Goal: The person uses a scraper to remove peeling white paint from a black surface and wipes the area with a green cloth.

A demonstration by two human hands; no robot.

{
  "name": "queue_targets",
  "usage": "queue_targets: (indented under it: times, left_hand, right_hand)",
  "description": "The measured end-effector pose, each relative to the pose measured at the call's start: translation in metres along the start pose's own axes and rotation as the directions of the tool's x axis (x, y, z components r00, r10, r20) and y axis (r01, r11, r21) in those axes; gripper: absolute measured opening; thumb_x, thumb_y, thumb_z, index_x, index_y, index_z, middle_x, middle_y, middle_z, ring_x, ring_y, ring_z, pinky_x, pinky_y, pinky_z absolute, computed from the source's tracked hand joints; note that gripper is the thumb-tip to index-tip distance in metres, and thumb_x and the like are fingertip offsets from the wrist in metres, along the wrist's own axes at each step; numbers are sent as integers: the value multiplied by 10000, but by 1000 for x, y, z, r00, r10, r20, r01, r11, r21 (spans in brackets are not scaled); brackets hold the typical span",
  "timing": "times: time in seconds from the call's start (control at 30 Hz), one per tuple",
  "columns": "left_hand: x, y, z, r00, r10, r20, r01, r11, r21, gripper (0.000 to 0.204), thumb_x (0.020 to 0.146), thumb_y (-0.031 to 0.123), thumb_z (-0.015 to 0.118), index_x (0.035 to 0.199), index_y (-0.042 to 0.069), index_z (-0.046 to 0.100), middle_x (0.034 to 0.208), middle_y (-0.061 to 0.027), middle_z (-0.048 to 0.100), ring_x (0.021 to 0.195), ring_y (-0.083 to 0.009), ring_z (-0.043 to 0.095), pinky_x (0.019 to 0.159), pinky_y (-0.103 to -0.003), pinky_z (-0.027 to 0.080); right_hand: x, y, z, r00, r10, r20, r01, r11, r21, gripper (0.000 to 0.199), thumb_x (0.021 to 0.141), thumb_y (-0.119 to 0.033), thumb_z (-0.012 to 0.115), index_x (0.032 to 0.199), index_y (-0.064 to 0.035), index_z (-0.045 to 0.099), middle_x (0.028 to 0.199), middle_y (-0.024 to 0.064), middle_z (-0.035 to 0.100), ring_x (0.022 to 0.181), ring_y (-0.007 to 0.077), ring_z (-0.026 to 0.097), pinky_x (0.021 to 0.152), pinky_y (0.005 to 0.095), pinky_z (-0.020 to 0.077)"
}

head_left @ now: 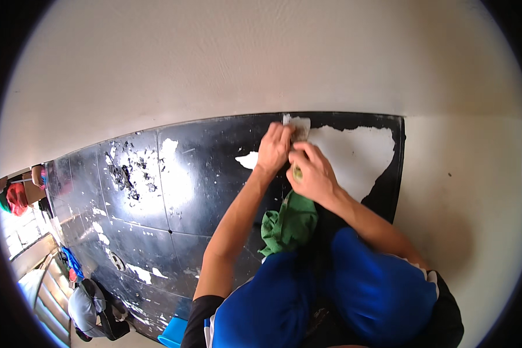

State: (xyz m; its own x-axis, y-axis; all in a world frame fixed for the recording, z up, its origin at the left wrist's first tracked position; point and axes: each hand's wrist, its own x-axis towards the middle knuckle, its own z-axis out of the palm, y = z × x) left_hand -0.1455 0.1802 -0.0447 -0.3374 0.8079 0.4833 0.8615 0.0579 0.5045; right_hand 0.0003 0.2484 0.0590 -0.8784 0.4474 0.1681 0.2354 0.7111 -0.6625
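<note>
Against the pale wall (214,52) stands a black glossy panel (174,185) of tiles, its coating flaked off in white patches, the biggest bare patch (354,156) at the upper right corner. Below it my knees in blue shorts (377,290) fill the lower edge, and a green cloth (290,223) lies bunched on my lap, just under my wrists. My right hand (313,174) is curled shut around a small yellowish-green tool (mostly hidden, so I cannot tell its kind). My left hand (274,148) presses its fingers together, pinching a loose flake of pale coating (300,126) at the panel's top edge, right above both hands and touching my fingertips.
</note>
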Motion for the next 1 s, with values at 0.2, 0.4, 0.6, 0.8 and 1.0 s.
queue_targets:
  times: [0.2, 0.4, 0.6, 0.8, 1.0]
  left_hand:
    - [13, -3, -7, 999, -4, 53, 2, 999, 51, 269, 785, 62, 681, 1050, 11, 684, 1000, -116, 685, 972, -316, 639, 877, -400, 571]
    - [-9, 49, -32, 984, -174, -26, 173, 984, -30, 308, 866, -13, 735, 1165, 49, 700, 1245, -111, 714, 1164, -356, 620, 997, -439, 533]
    - [-95, 141, -84, 921, -357, 154, 379, 912, -155, 440, 831, 50, 792, 1258, 86, 694, 1432, -116, 627, 1309, -392, 545, 1125, -506, 436]
    - [-170, 179, -136, 849, -380, 368, 455, 879, -142, 469, 810, 135, 807, 1266, 107, 703, 1452, -117, 625, 1381, -402, 502, 1148, -526, 412]
    - [-232, 175, -139, 799, -469, 375, 508, 861, -6, 583, 833, 294, 773, 1364, 82, 660, 1428, -154, 623, 1424, -412, 475, 1185, -579, 341]
  right_hand:
    - [1, 4, -6, 999, 25, 23, -25, 999, 28, 281, 785, -76, 802, 1030, -32, 670, 1231, 156, 635, 1104, 383, 656, 936, 467, 562]
    - [-43, 12, -35, 1000, 24, -2, -23, 965, 261, 359, 804, -43, 757, 1160, -16, 722, 1371, 198, 619, 1160, 372, 667, 973, 426, 576]
    - [-85, 30, -71, 987, 118, 113, -151, 923, 353, 481, 853, -20, 673, 1333, -16, 700, 1530, 224, 499, 1213, 336, 668, 989, 417, 554]
    - [-92, 45, -58, 790, 567, 232, -578, 564, 589, 405, 1025, -68, 628, 1423, 7, 632, 976, 104, 728, 838, 160, 712, 781, 317, 567]
    - [-42, 58, -6, 896, 420, 146, -445, 846, 295, 428, 1055, -73, 603, 1482, -42, 616, 955, 141, 741, 676, 168, 646, 645, 347, 540]
